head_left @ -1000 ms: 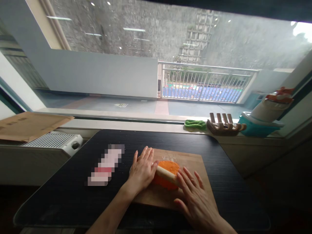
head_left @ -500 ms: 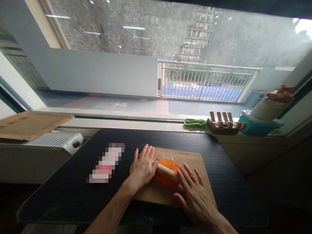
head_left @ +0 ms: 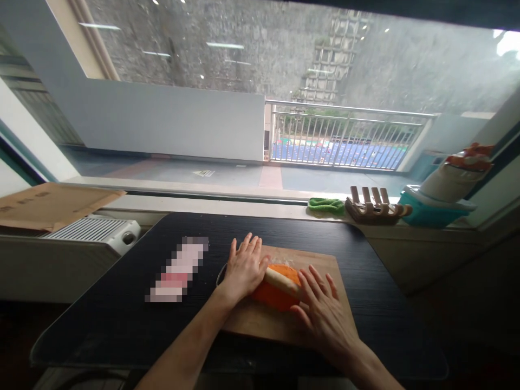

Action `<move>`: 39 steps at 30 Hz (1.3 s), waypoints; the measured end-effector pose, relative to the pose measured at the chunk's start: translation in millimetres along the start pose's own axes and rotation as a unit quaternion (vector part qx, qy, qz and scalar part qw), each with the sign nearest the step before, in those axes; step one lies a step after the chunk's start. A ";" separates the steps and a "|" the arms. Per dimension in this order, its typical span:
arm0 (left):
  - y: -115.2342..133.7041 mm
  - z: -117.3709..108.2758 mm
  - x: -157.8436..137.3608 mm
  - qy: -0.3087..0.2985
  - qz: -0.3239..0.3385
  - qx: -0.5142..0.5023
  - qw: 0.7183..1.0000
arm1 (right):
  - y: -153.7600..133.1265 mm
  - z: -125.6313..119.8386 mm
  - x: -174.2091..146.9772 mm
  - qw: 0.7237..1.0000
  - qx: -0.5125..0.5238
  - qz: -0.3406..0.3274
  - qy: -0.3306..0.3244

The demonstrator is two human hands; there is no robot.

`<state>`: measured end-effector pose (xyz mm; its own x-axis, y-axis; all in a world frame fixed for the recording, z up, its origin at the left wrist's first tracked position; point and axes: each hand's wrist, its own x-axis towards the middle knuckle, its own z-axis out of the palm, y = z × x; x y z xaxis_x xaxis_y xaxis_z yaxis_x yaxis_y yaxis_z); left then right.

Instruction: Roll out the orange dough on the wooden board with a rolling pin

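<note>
A pale wooden rolling pin point(head_left: 283, 281) lies slantwise across a flat sheet of orange dough point(head_left: 270, 299). Under the dough is a wooden board point(head_left: 325, 264), dusted with a little flour near its far edge. My left hand point(head_left: 246, 268) rests palm down over the pin's left end, its fingers stretched out and pointing away from me. Over the right end lies my right hand point(head_left: 323, 303), flat with fingers spread and thumb apart. Both ends of the pin are hidden beneath the hands. A thin curved loop point(head_left: 220, 274) peeks out left of the board.
The board sits on a dark table point(head_left: 390, 319). A pixelated pink-and-white item point(head_left: 176, 273) lies to the left. Along the windowsill are a green cloth point(head_left: 325, 205), a brown slotted rack point(head_left: 371, 210) and a teal container point(head_left: 433, 208). Cardboard point(head_left: 60, 203) covers part of a radiator point(head_left: 97, 232).
Both hands and the rolling pin have moved slightly away from me over the dough. More orange now shows on the near side of the pin.
</note>
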<state>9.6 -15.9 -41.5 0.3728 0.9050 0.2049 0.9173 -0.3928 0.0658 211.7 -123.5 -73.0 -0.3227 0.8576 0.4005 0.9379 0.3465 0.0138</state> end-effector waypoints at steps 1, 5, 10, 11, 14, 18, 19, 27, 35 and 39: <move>2.1 0.1 5.8 0.001 -0.001 0.000 1.000 | 2.4 1.2 3.0 1.000 -0.001 0.012 0.003; 3.5 -2.2 3.4 0.002 0.000 -0.002 1.000 | -3.8 0.0 -1.4 1.000 -0.007 -0.003 0.002; -3.2 -2.9 -19.2 -0.002 -0.003 -0.007 1.000 | -13.7 -3.2 -12.4 0.999 -0.003 -0.039 0.000; -2.5 -1.7 -15.6 -0.001 -0.004 -0.008 1.000 | -11.2 -2.4 -9.8 1.000 -0.005 -0.031 -0.001; 2.4 3.1 6.2 0.005 -0.003 -0.012 1.000 | -3.6 0.9 0.4 1.000 -0.015 0.012 0.008; 0.8 4.2 10.0 0.009 0.005 -0.017 1.000 | -15.6 0.4 -5.6 1.000 -0.015 0.002 0.020; -2.2 3.3 2.5 0.009 0.007 -0.017 1.000 | -21.6 -0.8 -10.6 0.999 -0.015 -0.015 0.025; -7.9 4.1 -8.7 0.005 0.005 -0.017 1.000 | -23.4 -3.3 -11.3 0.999 -0.022 -0.014 0.032; -14.4 1.5 -13.5 -0.002 0.013 -0.025 1.000 | -45.7 -1.0 -20.7 0.996 -0.032 -0.034 0.072; -23.9 -3.2 -34.0 -0.009 0.009 -0.024 1.000 | -42.9 -9.2 -17.4 0.997 -0.015 -0.051 0.058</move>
<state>-25.5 -37.8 -46.9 0.3913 0.9008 0.1886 0.9030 -0.4153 0.1099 178.2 -156.9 -72.1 -0.4022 0.7676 0.4989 0.9045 0.4175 0.0869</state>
